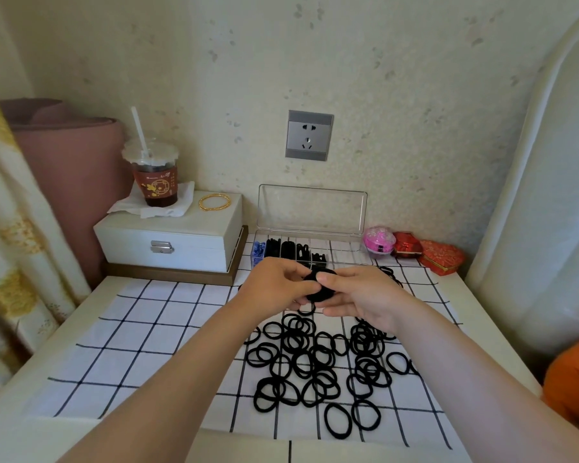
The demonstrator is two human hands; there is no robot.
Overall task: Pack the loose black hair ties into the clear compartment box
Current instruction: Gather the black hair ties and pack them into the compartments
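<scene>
Left grip (pixel 278 285) and right grip (pixel 358 295) pinch a bunch of hair ties (pixel 320 295), clear box (pixel 311 208) at twelve o'clock.

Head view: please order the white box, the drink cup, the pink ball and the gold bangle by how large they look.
1. white box
2. drink cup
3. pink ball and gold bangle: they look nearly alike in width, so I do not rank them.
All lie about equally far from the camera.

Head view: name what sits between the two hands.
A gathered bundle of black hair ties, pinched by the left hand and the right hand, as the head view shows.
</scene>
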